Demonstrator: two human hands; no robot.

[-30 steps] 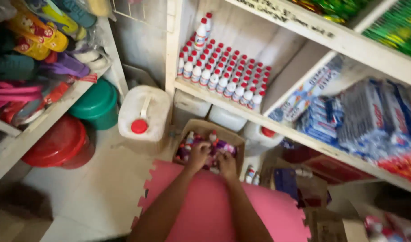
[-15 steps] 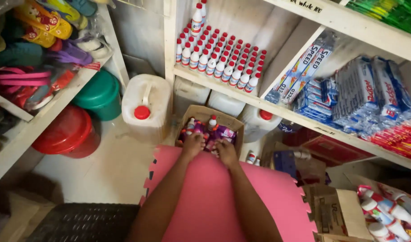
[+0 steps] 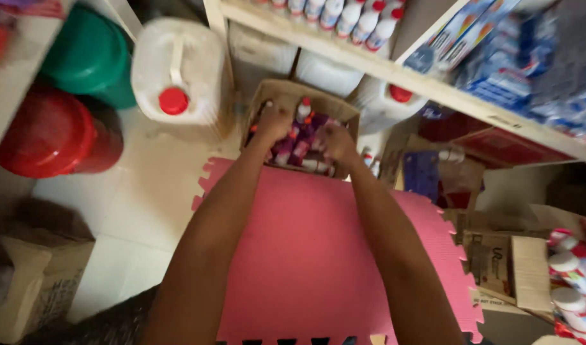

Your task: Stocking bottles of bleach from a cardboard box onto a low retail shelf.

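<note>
Both hands are sunk into an open cardboard box (image 3: pixel 286 96) at about twelve o'clock from the pink foam mat (image 3: pixel 318 255). Left hand (image 3: pixel 272 122) is seen with knuckles up and fingers curled down among the small bottles (image 3: pixel 302 137); right hand (image 3: pixel 334 142) is likewise bent over them at the box's five o'clock side. Whether either hand is actually closed around a bottle cannot be told, since the fingertips are hidden among the contents and the frame is blurred.

The bottles in the box are small, with white bodies, purple labels and red caps; one cap (image 3: pixel 304 102) stands upright between the two hands. A fair number are still seen lying in the box, so it is judged to be far from emptied. Along the wooden shelf (image 3: pixel 395 76) at twelve to one o'clock, a row of like bottles (image 3: pixel 363 22) is already stood upright, which suggests that part of a stocking job is done and the box's share is left.

A white jerrycan with a red cap (image 3: pixel 178 67) stands at ten o'clock of the box, touching or just beside it. Green (image 3: pixel 88 54) and red (image 3: pixel 47 131) tubs are stacked farther out at nine o'clock. More red-capped bottles (image 3: pixel 571 281) lie at four o'clock, beside a flattened carton (image 3: pixel 507 268).
</note>
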